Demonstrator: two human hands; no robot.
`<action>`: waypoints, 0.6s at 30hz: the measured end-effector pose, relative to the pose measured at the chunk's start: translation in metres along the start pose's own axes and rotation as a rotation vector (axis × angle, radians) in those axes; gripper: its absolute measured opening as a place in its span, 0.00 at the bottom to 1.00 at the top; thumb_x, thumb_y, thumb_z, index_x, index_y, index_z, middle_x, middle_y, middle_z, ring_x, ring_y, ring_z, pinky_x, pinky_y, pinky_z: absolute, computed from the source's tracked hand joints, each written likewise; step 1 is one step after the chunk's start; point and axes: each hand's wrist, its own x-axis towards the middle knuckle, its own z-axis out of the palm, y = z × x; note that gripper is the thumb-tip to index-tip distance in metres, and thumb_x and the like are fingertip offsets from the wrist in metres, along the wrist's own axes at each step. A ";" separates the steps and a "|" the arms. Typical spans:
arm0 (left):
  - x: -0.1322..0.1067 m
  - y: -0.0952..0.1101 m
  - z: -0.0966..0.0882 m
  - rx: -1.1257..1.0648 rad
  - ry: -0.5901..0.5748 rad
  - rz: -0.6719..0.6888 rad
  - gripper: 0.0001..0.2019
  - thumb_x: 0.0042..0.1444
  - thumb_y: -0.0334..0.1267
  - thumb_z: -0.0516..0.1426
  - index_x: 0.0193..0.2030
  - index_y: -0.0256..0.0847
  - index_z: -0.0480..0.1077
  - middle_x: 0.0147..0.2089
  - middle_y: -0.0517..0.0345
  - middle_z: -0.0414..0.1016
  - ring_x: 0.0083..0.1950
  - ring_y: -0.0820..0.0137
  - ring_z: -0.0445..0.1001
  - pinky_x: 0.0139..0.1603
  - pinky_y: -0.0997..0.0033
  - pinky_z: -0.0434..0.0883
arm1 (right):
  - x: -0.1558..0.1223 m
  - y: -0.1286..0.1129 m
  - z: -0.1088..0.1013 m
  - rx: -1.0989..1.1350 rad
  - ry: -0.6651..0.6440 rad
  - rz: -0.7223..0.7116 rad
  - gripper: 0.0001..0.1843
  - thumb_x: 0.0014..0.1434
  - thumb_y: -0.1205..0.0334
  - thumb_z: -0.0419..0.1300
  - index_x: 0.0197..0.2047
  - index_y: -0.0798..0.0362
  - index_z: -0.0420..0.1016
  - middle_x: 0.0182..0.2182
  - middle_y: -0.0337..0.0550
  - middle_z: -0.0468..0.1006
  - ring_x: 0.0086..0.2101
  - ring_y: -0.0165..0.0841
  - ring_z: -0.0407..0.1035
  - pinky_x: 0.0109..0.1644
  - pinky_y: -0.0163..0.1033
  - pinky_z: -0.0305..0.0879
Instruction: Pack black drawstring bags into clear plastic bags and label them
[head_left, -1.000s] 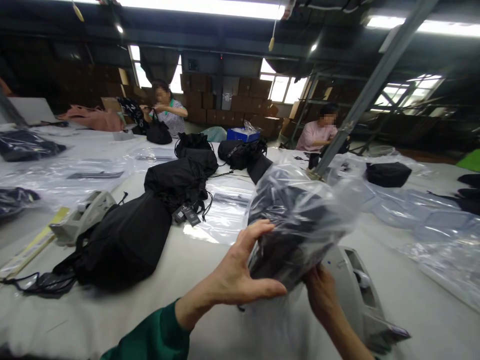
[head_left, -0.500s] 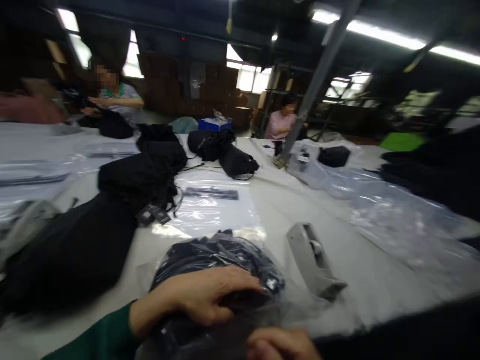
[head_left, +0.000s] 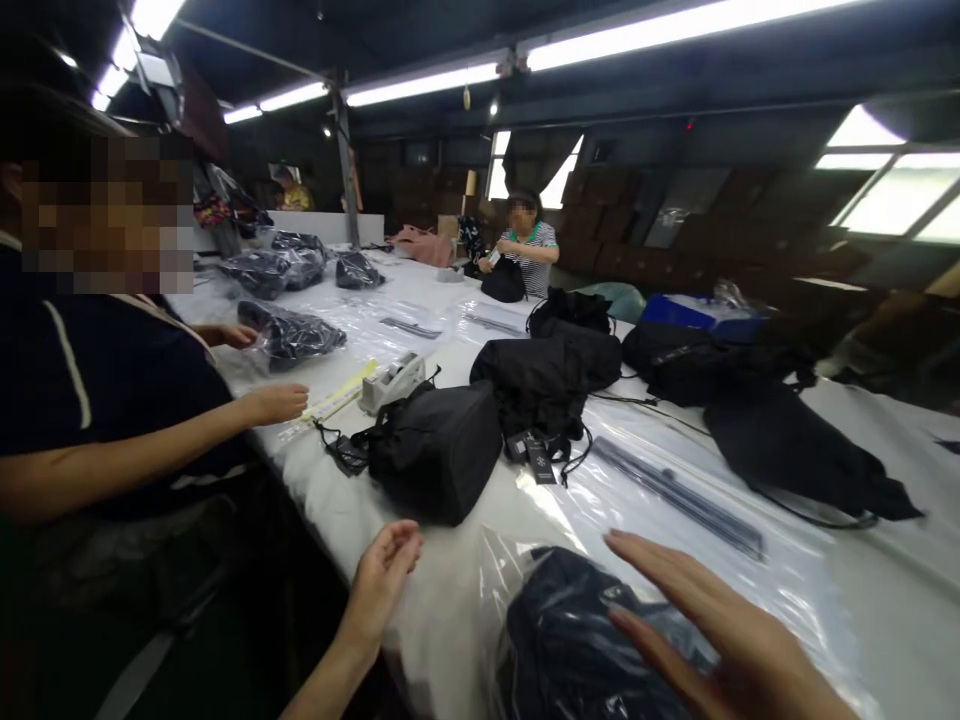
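Note:
A dark folded item sealed in a clear plastic bag (head_left: 570,640) lies on the white table (head_left: 450,590) right in front of me. My right hand (head_left: 697,625) hovers over the bag's right side with fingers stretched out and nothing in it. To the left of the bag, at the table's near edge, my left hand (head_left: 382,570) is raised with loosely spread fingers and holds nothing. Neither hand grips the bag.
A co-worker's arm (head_left: 150,440) reaches onto the table from the left. Several black bags (head_left: 439,455) lie beyond, with a tape dispenser (head_left: 394,380), a yellow ruler (head_left: 337,397) and flat plastic sleeves (head_left: 675,495). Another person (head_left: 529,255) works at the far side.
The view has swung to the left. Both hands have let go of the plastic-bagged item, which now rests on the table, and they have opened.

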 end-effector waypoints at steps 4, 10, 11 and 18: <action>0.041 -0.019 -0.032 -0.330 0.184 -0.205 0.19 0.53 0.32 0.64 0.52 0.44 0.69 0.49 0.53 0.75 0.47 0.68 0.75 0.45 0.74 0.71 | 0.133 -0.041 0.069 -0.044 -0.152 -0.221 0.30 0.58 0.62 0.64 0.63 0.56 0.64 0.59 0.58 0.68 0.56 0.49 0.65 0.57 0.56 0.65; 0.100 -0.018 -0.012 -0.580 0.112 -0.267 0.14 0.52 0.24 0.55 0.45 0.40 0.69 0.41 0.54 0.76 0.38 0.71 0.76 0.39 0.74 0.71 | 0.208 -0.052 0.176 -0.169 -0.285 -0.190 0.30 0.51 0.55 0.72 0.55 0.54 0.71 0.53 0.58 0.73 0.54 0.53 0.63 0.58 0.70 0.51; 0.107 -0.014 -0.006 -0.606 0.083 -0.265 0.16 0.50 0.23 0.55 0.45 0.40 0.69 0.42 0.54 0.77 0.39 0.71 0.76 0.40 0.73 0.71 | 0.211 -0.047 0.183 -0.162 -0.281 -0.187 0.22 0.52 0.58 0.71 0.49 0.53 0.74 0.47 0.54 0.76 0.50 0.51 0.66 0.57 0.70 0.52; 0.118 0.041 0.054 -0.569 -0.323 0.238 0.37 0.45 0.25 0.59 0.65 0.46 0.59 0.64 0.53 0.65 0.67 0.61 0.61 0.68 0.61 0.57 | 0.235 0.055 0.145 0.281 0.224 -0.004 0.07 0.59 0.58 0.62 0.37 0.51 0.79 0.37 0.46 0.78 0.38 0.40 0.72 0.45 0.46 0.68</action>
